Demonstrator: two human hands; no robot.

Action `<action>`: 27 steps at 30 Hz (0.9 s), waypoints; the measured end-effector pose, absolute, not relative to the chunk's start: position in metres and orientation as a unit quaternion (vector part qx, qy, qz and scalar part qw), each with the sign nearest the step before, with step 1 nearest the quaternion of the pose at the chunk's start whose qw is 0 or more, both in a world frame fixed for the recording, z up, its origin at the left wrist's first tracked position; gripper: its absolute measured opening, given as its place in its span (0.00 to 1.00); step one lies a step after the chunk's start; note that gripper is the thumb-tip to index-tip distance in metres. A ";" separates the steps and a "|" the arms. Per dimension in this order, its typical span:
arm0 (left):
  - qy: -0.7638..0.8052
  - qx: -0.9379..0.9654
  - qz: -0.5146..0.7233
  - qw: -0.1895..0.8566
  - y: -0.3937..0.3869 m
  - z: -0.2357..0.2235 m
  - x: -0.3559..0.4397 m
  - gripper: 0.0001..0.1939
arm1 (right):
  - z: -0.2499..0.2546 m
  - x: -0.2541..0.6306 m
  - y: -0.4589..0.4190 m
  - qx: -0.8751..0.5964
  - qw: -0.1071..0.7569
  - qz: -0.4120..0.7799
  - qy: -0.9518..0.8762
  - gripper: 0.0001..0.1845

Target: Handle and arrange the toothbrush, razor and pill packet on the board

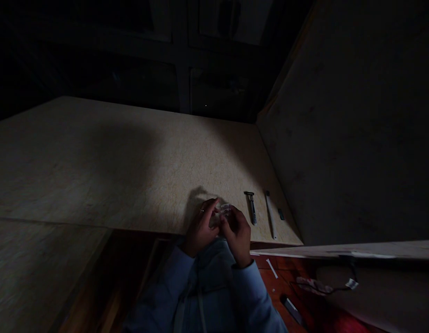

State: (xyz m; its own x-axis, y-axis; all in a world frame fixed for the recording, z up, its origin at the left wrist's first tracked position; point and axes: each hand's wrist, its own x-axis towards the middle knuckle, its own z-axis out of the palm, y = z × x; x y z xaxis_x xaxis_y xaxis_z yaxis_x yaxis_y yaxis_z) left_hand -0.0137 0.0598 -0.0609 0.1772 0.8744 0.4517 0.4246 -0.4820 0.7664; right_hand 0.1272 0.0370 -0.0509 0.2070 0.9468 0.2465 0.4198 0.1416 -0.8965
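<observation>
Close in front of my body, at the counter's front edge, my two hands meet around a small clear plastic piece (pixel 225 209). My right hand (pixel 239 235) is closed on it, thumb and fingers pinching its right side. From the left, the bent fingers of my left hand (pixel 202 230) close on its other side; a ring shows on one finger. Dim light hides the piece's exact kind. Just right of my hands lies a razor (pixel 251 208) with a dark head. Beyond it is a toothbrush (pixel 271 217) with a pale handle, then a small dark cap-like item (pixel 281 214).
The pale marbled counter (pixel 141 171) runs back to a dark window. A wall (pixel 356 138) bounds it at the right. Below, on the reddish floor, lie a white strip (pixel 271 268), a dark cable and a small boxy item (pixel 291 310).
</observation>
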 end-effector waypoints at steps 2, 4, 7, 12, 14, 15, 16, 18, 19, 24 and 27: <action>0.446 0.721 0.456 0.272 0.061 -0.059 -0.015 0.32 | -0.049 0.130 0.034 -0.585 0.523 0.310 -0.536 0.25; 0.444 0.724 0.447 0.282 0.063 -0.058 -0.017 0.28 | -0.043 0.134 0.031 -0.577 0.537 0.334 -0.517 0.26; 0.444 0.731 0.443 0.270 0.064 -0.058 -0.018 0.20 | -0.028 0.150 0.027 -0.589 0.532 0.309 -0.525 0.28; 0.438 0.737 0.449 0.252 0.065 -0.060 -0.020 0.11 | -0.001 0.213 0.035 -0.703 0.441 0.201 -0.520 0.30; 0.433 0.742 0.449 0.246 0.065 -0.060 -0.020 0.10 | 0.007 0.243 0.043 -0.762 0.363 0.145 -0.516 0.27; 0.432 0.744 0.449 0.243 0.065 -0.060 -0.020 0.10 | 0.010 0.256 0.048 -0.782 0.323 0.120 -0.519 0.25; 0.431 0.745 0.449 0.240 0.065 -0.059 -0.021 0.10 | 0.012 0.267 0.053 -0.799 0.275 0.099 -0.526 0.23; 0.428 0.747 0.451 0.235 0.065 -0.058 -0.021 0.10 | 0.014 0.281 0.064 -0.825 0.175 0.070 -0.532 0.20; 0.425 0.748 0.452 0.234 0.065 -0.058 -0.021 0.10 | 0.015 0.283 0.069 -0.834 0.131 0.065 -0.533 0.18; 0.415 0.751 0.453 0.242 0.065 -0.058 -0.022 0.09 | 0.010 0.277 0.085 -0.851 0.052 0.074 -0.517 0.15; 0.409 0.751 0.459 0.241 0.066 -0.057 -0.022 0.09 | 0.007 0.271 0.089 -0.857 0.054 0.070 -0.508 0.18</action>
